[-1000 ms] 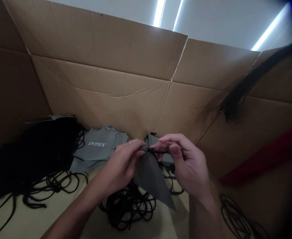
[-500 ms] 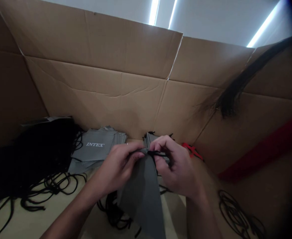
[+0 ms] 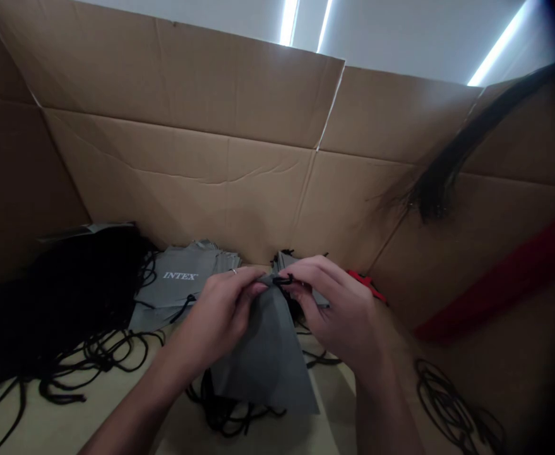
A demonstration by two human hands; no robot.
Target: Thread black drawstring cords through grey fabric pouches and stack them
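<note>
Between my hands hangs a grey fabric pouch point(image 3: 265, 354), its top edge bunched up. My left hand point(image 3: 227, 303) pinches that gathered edge between thumb and fingers. A black cord point(image 3: 284, 280) comes out of the pouch's top corner, and my right hand point(image 3: 336, 303) grips it with the fingertips; part of the cord is hidden by the fingers. Past my left wrist a short black cord end point(image 3: 183, 308) sticks out. Behind my left hand lies a stack of grey pouches marked INTEX point(image 3: 177, 272). Another grey stack with black cord ends point(image 3: 284, 256) stands behind my right hand.
A large heap of black cords point(image 3: 69, 291) fills the left side, with loose loops at its front. Cardboard walls point(image 3: 187, 151) enclose the back and sides. At right are a red item point(image 3: 367, 283), coiled black cord point(image 3: 447, 398) and a hanging dark tuft point(image 3: 435, 189).
The pouch's lower edge has swung up into view. My right hand has shifted its fingers on the cord close to the pouch corner. A cord end now shows left of my left wrist.
</note>
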